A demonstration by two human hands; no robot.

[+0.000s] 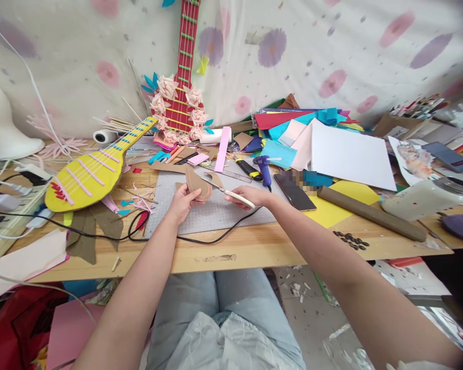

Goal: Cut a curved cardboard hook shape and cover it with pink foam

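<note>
Fingers [194,195] hold cardboard [195,180] and scissors [239,198] (pale-handled).

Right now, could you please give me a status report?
Left hand gripping brown cardboard piece. Right hand holding scissors. Black cable crossing the mat's near edge.

Matt cardboard [195,181], smooth plastic scissors handle [242,199]

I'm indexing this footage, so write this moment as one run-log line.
left hand: holding brown cardboard | right hand: holding scissors at the cardboard | beneath: gray cutting mat | nearby: glue gun, phone
</note>
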